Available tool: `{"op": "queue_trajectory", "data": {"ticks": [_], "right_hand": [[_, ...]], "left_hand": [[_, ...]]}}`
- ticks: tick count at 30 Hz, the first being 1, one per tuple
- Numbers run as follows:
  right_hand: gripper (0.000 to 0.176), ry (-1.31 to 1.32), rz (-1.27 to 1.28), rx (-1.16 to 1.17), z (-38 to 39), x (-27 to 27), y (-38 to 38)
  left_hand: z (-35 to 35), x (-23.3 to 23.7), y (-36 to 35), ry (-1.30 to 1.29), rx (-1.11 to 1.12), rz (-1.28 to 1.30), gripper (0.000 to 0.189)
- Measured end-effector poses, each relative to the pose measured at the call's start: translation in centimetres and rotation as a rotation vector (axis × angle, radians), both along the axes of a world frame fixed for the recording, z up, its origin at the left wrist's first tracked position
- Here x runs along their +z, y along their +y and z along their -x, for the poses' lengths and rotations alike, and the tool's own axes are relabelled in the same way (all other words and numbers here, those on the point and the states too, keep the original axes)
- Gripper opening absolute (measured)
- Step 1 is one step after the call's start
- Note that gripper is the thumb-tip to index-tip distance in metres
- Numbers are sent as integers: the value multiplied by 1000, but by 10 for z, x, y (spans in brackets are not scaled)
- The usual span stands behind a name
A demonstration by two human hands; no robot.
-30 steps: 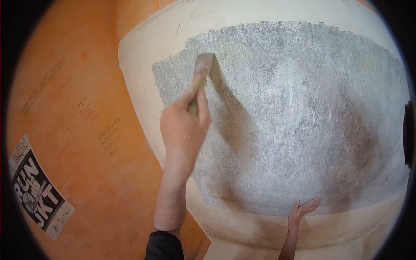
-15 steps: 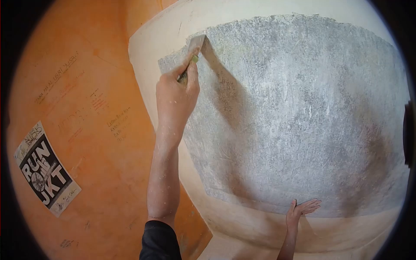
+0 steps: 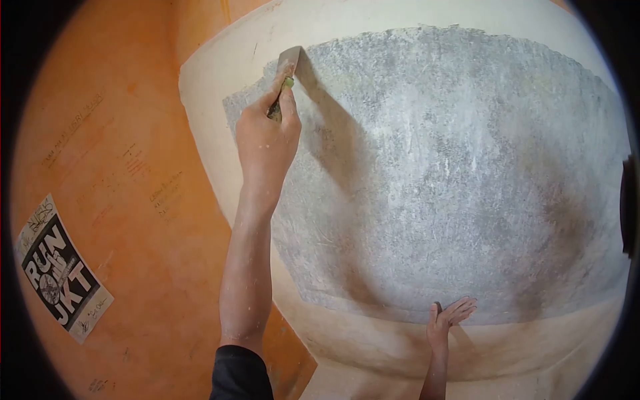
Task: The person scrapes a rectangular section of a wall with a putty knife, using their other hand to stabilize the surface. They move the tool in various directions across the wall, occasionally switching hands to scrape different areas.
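Your left hand [image 3: 267, 137] is closed around the handle of a scraper [image 3: 289, 59], back of the hand toward you. Two digits run up along the tool, one on each side of the greenish part of the handle. Left forearm [image 3: 245, 287] climbs steeply from the lower edge of view, wrist nearly in line with it, leaning a little right on the way up; pale specks on the skin. Dark sleeve [image 3: 241, 373] ends below the elbow-side stretch of bare arm.

Scraper sits at the upper left edge of the grey patch [image 3: 427, 133], blade tilted up and slightly right, its tip at the line where grey meets the pale border [image 3: 207, 87]. Whether the blade edge bites the surface, you cannot tell. Shadow [image 3: 340, 140] falls down and right from the tool.

Your right hand [image 3: 448, 318] is low and right, holding nothing visible: fingers stretched up and right, thumb standing apart from them. It overlaps the patch's lower edge; palm pressure unclear.

Left of the border: orange wall [image 3: 133, 233] with handwriting and a tilted poster [image 3: 63, 270].
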State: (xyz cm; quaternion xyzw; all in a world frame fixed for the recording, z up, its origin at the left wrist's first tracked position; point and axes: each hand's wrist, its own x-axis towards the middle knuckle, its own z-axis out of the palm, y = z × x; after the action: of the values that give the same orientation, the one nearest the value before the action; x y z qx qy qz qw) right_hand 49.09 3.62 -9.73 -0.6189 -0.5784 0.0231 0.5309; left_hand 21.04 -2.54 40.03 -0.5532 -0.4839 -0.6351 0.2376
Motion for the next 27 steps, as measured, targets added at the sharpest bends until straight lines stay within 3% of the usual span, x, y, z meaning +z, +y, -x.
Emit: {"op": "queue_trajectory", "data": {"ticks": [5,10,12,14,16,19,23,27], "right_hand": [[76,-31,-164,-189,1,51,-9],[62,-120,-439,-308,-22,172,-7],[59,-185,-585,-364,-41,211,-1],[58,-223,-646,-398,-62,235,7],[56,-276,-683,-478,-78,256,12],[53,-312,-742,-421,-76,266,29],[51,-356,-792,-441,-71,261,41],[50,-341,-795,-467,-71,260,40]], "left_hand": [[-32,-23,-20,104,23,131,33],[-59,4,-24,53,40,180,33],[-58,0,-25,97,67,167,34],[-60,-13,-36,164,96,315,37],[-60,-17,-32,222,66,162,36],[-59,6,-22,-7,-60,236,33],[-73,-13,-27,164,84,244,34],[-87,-13,-26,101,-13,257,34]]}}
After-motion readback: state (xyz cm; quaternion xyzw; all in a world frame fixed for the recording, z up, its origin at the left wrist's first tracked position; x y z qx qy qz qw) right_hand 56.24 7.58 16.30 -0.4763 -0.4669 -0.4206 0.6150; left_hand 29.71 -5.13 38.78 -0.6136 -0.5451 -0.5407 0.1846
